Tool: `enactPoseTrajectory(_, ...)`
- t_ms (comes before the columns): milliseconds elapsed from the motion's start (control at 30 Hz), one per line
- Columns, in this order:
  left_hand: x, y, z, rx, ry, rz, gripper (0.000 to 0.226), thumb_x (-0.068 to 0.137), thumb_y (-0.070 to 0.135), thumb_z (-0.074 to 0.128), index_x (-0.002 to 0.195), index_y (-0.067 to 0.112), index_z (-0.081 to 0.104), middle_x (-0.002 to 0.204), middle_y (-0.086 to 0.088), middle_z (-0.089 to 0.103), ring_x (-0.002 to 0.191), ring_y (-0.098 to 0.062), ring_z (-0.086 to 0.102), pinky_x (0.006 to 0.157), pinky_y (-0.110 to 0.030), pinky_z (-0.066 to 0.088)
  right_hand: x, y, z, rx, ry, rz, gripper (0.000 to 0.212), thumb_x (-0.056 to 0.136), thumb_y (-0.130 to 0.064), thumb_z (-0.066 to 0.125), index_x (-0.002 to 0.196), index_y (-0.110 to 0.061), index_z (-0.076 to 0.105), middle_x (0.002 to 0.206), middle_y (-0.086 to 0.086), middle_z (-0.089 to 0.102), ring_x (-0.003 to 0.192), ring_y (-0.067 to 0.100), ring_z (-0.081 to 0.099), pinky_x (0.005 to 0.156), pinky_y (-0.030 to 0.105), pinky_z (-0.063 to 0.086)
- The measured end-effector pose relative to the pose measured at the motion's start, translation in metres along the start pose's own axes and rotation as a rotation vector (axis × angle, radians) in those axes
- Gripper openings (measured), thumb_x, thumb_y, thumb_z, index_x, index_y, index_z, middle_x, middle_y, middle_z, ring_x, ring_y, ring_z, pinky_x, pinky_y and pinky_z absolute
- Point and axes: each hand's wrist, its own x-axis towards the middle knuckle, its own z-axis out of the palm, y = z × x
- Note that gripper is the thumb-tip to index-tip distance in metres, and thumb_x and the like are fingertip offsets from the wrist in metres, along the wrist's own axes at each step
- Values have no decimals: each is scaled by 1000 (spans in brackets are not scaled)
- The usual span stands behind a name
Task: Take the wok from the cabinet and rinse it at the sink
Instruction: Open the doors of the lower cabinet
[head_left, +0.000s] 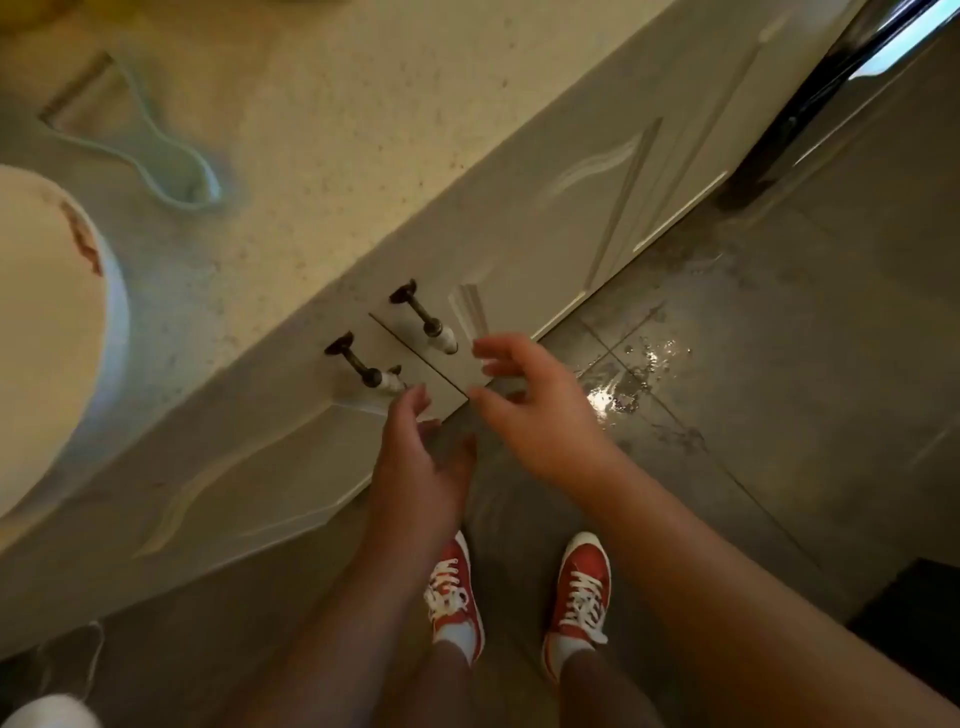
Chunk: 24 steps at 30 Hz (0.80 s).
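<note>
I'm looking straight down past both arms at a cream cabinet (519, 218) under a speckled bench (291, 156). Two doors meet at a thin dark seam near the centre, both shut as far as I can see. Each door has a dark metal handle w/ a white tip: left handle (363, 364), right handle (423, 317).

Left hand (415, 457) sits just below the left handle, fingers (413, 402) loosely together and curved, tips right by the handle's white end; can't tell if they actually touch it. Nothing gripped. Right hand (524, 410) hovers right of the seam, near the right handle but apart from it, fingers spread wide, thumb and index open, holding nothing.

Wok isn't visible anywhere; cabinet closed, so I can't tell where inside it is. Sink not in shot either.

On the bench, far left: a pale green peeler-like tool (156, 150), blurred. At the left edge, a big white bowl (47, 322) w/ a reddish smear on its rim.

Floor (779, 389) is grey tile w/ a wet, shiny patch right of the hands. Red sneakers w/ white laces near the bottom: left shoe (454, 592), right shoe (582, 592). Dark chrome-edged appliance (831, 78) at far right.

No readable writing, brand or label on anything; pic is too soft.
</note>
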Motion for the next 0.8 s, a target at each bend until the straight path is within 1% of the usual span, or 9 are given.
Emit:
enactPoseTrajectory(67, 8, -7, 0, -18, -29, 49, 66, 87, 37, 67, 140, 49, 28, 141, 20, 44, 123, -1, 47, 87, -29, 51, 12, -2, 14, 41, 6, -39, 48, 91, -12, 64, 135, -28, 53, 121, -18, 54, 119, 6, 55, 93, 28, 52)
enactPoseTrajectory(167, 17, -19, -1, -19, -64, 97, 72, 86, 35, 68, 142, 49, 26, 147, 13, 44, 129, -3, 46, 95, -36, 52, 25, -1, 31, 60, -7, -72, 57, 89, -2, 59, 139, -27, 49, 130, -12, 53, 121, -1, 46, 104, 29, 45)
enactPoseTrajectory(267, 19, -23, 0, -22, -74, 150, 76, 85, 34, 69, 145, 48, 23, 152, 10, 41, 136, -5, 41, 101, -40, 49, 28, 6, 36, 74, -3, -88, 60, 86, 2, 58, 135, -31, 49, 125, -12, 53, 114, -7, 46, 104, 31, 45)
enactPoseTrajectory(400, 16, -23, 1, -30, -66, 177, 79, 86, 32, 70, 147, 43, 21, 154, 11, 36, 138, -3, 37, 104, -44, 47, 27, 10, 36, 52, 38, -110, 52, 85, 1, 59, 120, -37, 49, 117, -14, 55, 109, -15, 47, 99, 32, 49)
enactPoseTrajectory(467, 12, -19, 1, -15, -39, 193, 79, 85, 32, 70, 147, 39, 22, 154, 9, 38, 138, -5, 38, 105, -44, 47, 22, 12, 36, 38, 68, -106, 51, 85, 1, 61, 116, -38, 48, 115, -15, 55, 109, -9, 50, 98, 36, 51)
enactPoseTrajectory(533, 8, -14, -1, 24, 22, 258, 78, 84, 31, 69, 147, 35, 23, 151, 6, 42, 135, -5, 43, 104, -37, 48, 15, 14, 35, 30, 95, -102, 50, 84, -1, 63, 116, -36, 49, 114, -14, 56, 111, 3, 55, 94, 41, 54)
enactPoseTrajectory(600, 3, -7, -5, 39, 74, 336, 80, 83, 22, 70, 148, 29, 24, 148, 2, 46, 133, -5, 46, 103, -29, 47, 8, 17, 33, 13, 109, -90, 48, 84, -3, 66, 119, -31, 50, 116, -12, 55, 112, 10, 56, 92, 41, 55)
enactPoseTrajectory(700, -3, 1, -10, 29, 57, 403, 83, 82, 12, 70, 150, 21, 25, 150, -2, 44, 136, -6, 43, 107, -26, 41, -4, 24, 29, -40, 147, -78, 50, 82, -6, 71, 123, -27, 49, 122, -5, 55, 115, 11, 53, 95, 39, 53)
enactPoseTrajectory(800, -7, 12, -10, -12, -3, 424, 80, 81, 15, 70, 149, 19, 27, 148, 0, 45, 137, -7, 42, 109, -30, 41, -17, 31, 26, -68, 183, -78, 52, 81, -15, 75, 120, -33, 46, 126, -6, 55, 116, 11, 52, 95, 36, 52)
